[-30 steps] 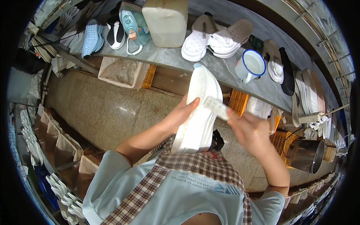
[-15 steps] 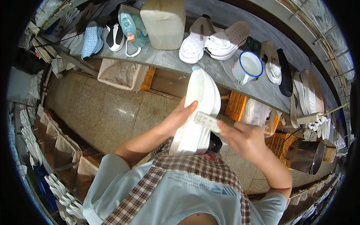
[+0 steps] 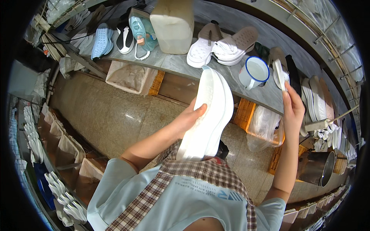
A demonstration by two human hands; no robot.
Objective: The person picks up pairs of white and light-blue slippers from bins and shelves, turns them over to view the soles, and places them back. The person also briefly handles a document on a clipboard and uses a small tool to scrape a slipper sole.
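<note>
my left hand (image 3: 194,117) is gripping a stack of white soles (image 3: 212,111), thumb pressing the face, other fingers wrapping out of sight behind. stack is standing tilted, near-left of the mug (image 3: 244,78), lower end resting by my plaid apron (image 3: 200,172), tip overlapping the bench (image 3: 235,83) in view. my right hand (image 3: 293,104) is reaching just right of the mug, fingertips closing narrowly on the lower end of a slim white piece (image 3: 278,73); its far face isn't showing, and i'm not managing to tell whether it's touching the pale sole (image 3: 276,53) behind.

doing this well, i'm judging, is meaning: bracing the stack low so the layers aren't sliding, pressing evenly so the thumb isn't denting the face, pinching the slim piece lightly near its end, and steering my wrist clear of the mug, since it's standing close and looking easy to knock.

materials, quick: the stack is looking like smooth matte foam, long, curving at the sides, layers showing along the right edge. the mug is looking like enamel, white, round, blue-rimmed, handle facing me. bench is reading as grey veined stone. left of the mug and slightly beyond, white footwear (image 3: 199,53) is showing knobbly footbeds; farther left, a cloudy plastic jug (image 3: 171,32) is standing boxy, and well left a light blue sole (image 3: 101,41) is showing dimples.
</note>
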